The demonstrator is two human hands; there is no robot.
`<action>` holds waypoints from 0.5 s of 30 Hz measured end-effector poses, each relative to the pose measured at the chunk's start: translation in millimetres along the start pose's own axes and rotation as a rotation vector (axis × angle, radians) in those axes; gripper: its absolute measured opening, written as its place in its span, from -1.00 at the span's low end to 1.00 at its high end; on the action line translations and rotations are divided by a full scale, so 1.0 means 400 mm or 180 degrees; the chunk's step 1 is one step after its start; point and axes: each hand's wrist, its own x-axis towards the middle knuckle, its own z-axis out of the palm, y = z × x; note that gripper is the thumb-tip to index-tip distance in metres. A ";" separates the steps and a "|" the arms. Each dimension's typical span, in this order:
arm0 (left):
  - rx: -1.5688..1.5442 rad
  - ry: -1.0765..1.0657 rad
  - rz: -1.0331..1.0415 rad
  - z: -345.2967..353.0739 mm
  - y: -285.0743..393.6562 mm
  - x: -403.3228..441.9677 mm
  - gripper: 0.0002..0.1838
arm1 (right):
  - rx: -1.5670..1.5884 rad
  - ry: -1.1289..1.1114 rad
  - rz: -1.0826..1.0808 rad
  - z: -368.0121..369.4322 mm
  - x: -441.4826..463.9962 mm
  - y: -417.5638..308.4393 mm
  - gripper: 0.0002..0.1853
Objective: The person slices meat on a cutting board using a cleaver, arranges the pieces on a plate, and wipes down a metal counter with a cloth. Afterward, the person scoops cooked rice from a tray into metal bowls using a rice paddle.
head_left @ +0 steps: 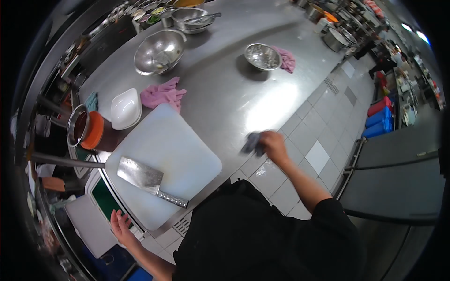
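Note:
My right hand (274,145) is closed on a dark grey cloth (253,144), held by the near edge of the steel table (220,89). At the lower left, my left hand (121,225) holds nothing, its fingers apart, beside the corner of a white cutting board (187,159). On that board lies a cleaver (140,175) with a patterned metal handle toward me. Beyond the board are a crumpled pink cloth (164,95) and a white square dish (126,110).
Steel bowls (160,51) stand at the far left, and a smaller bowl (263,57) sits by another pink cloth (287,60). An orange-rimmed container (93,131) is left of the board. Tiled floor (304,126) and a steel refrigerator (398,178) lie right. People work in the background.

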 end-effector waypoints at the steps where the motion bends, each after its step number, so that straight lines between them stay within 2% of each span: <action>1: -0.0043 -0.0062 0.0143 0.022 0.017 0.012 -0.55 | -0.0597 0.0085 0.0759 -0.061 -0.007 0.077 -0.75; 2: -0.0112 -0.0112 0.0175 0.043 0.033 0.025 -0.55 | -0.1041 0.0760 0.1135 -0.123 -0.013 0.138 -0.76; 4: -0.0350 -0.0277 0.0331 0.078 0.059 0.047 -0.54 | -0.1388 0.1226 0.2154 -0.240 -0.011 0.209 -0.80; 8: -0.0624 -0.0608 0.0516 0.129 0.092 0.083 -0.55 | -0.1131 0.1844 0.1926 -0.334 0.096 0.081 -0.80; 10: -0.0652 -0.0714 0.0590 0.180 0.117 0.093 -0.56 | -0.0366 0.1998 0.1419 -0.278 0.179 -0.008 -0.74; 12: -0.0471 -0.1043 0.0735 0.255 0.163 0.078 -0.56 | 0.0597 0.1739 0.1635 -0.149 0.218 -0.063 -0.59; 13: -0.0541 -0.1264 0.0807 0.300 0.183 0.064 -0.57 | 0.0693 0.1507 0.1488 -0.054 0.219 -0.076 -0.54; 15: -0.0394 -0.1700 0.1117 0.414 0.216 0.020 -0.57 | 0.0236 0.0283 0.0966 0.148 0.190 -0.102 -0.44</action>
